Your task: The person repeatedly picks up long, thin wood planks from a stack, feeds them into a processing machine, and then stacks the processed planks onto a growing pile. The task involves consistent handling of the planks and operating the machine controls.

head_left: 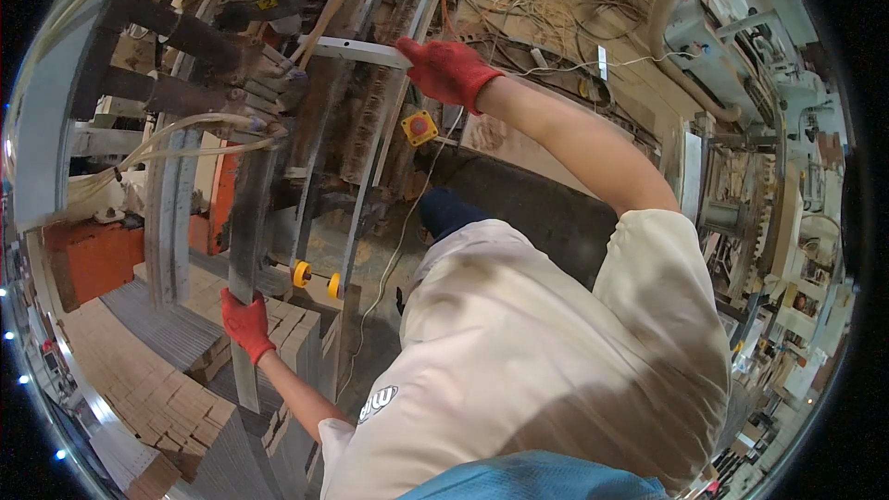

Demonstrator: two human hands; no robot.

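Note:
Both my hands wear red gloves. My left hand (245, 322) is closed around a long, flat grey strip (244, 245), near its lower part, above stacked strips. The strip's upper end lies among machine parts. Farther off and to the right, my right hand (446, 72) is closed on the near end of a light grey bar with small holes (356, 51). The bar reaches left into the machine (250, 83), across its metal rails. The fingertips of my right hand are partly hidden behind the glove.
Stacks of strips (185, 398) with grey and brown faces fill the lower left. A red button on a yellow box (419, 128) sits beside the rails. Two yellow rollers (317, 280) stand below it. A pale cable (394, 264) crosses the floor; hoses (199, 125) hang at left.

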